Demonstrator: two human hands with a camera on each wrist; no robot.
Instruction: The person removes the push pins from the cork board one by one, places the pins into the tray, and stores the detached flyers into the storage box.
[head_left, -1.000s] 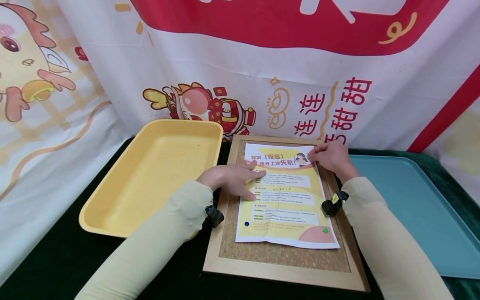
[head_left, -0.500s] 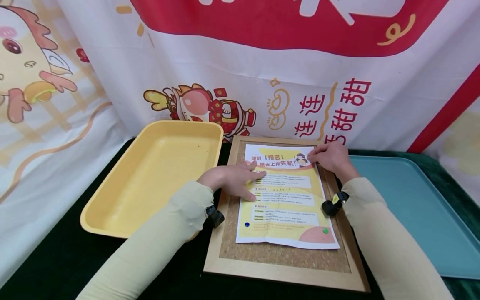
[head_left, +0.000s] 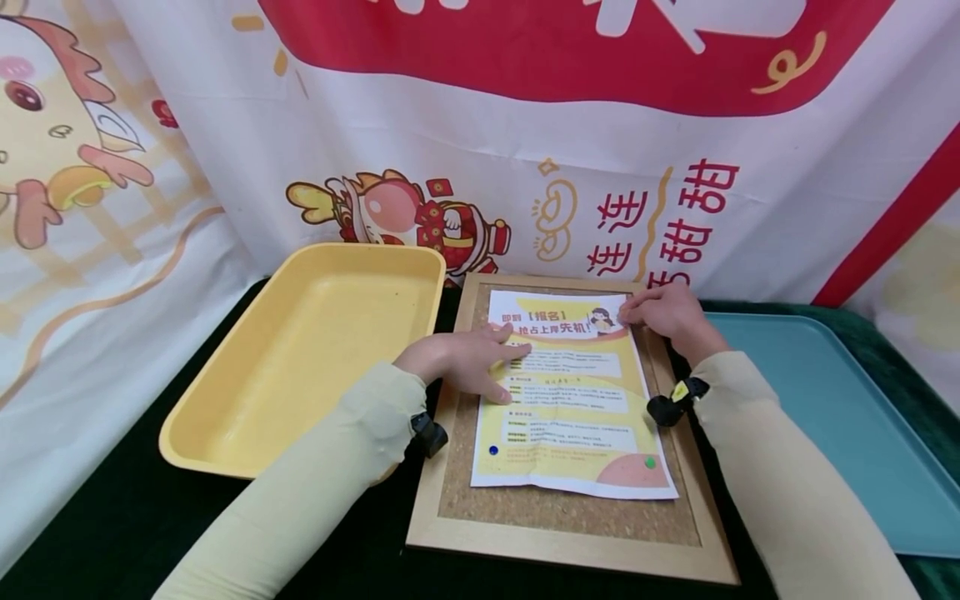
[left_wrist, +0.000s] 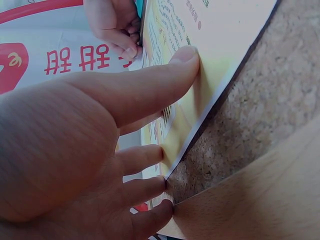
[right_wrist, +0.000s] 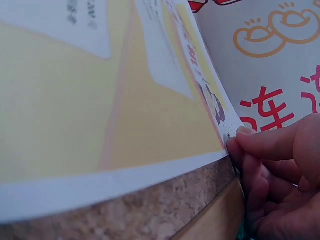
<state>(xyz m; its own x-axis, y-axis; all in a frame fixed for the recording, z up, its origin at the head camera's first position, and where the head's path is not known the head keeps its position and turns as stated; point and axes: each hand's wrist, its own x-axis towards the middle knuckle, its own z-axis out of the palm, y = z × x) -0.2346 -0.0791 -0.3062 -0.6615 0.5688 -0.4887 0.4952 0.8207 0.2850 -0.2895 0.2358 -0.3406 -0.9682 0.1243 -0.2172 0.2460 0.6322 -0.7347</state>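
Observation:
A yellow and white printed poster (head_left: 570, 392) lies on a wood-framed cork board (head_left: 570, 517). A blue push pin (head_left: 493, 450) sits at its lower left and a green push pin (head_left: 650, 462) at its lower right. My left hand (head_left: 468, 362) rests on the poster's left side with fingers spread, some reaching past its edge onto the board. At the top right corner, my right hand (head_left: 667, 317) has thumb and forefinger pinched together. Between those fingertips a small speck (right_wrist: 227, 136) shows, seemingly a push pin, mostly hidden by the fingers.
A deep yellow tray (head_left: 300, 367) stands left of the board. On the right lies a flat teal tray (head_left: 840, 417), partly behind the right forearm. A dark green cloth (head_left: 97, 517) covers the table, and a printed banner (head_left: 465, 125) hangs behind.
My right wrist and forearm have shifted slightly to the right, while the fingertips stay at the poster's corner. The left hand and the poster stay as they were.

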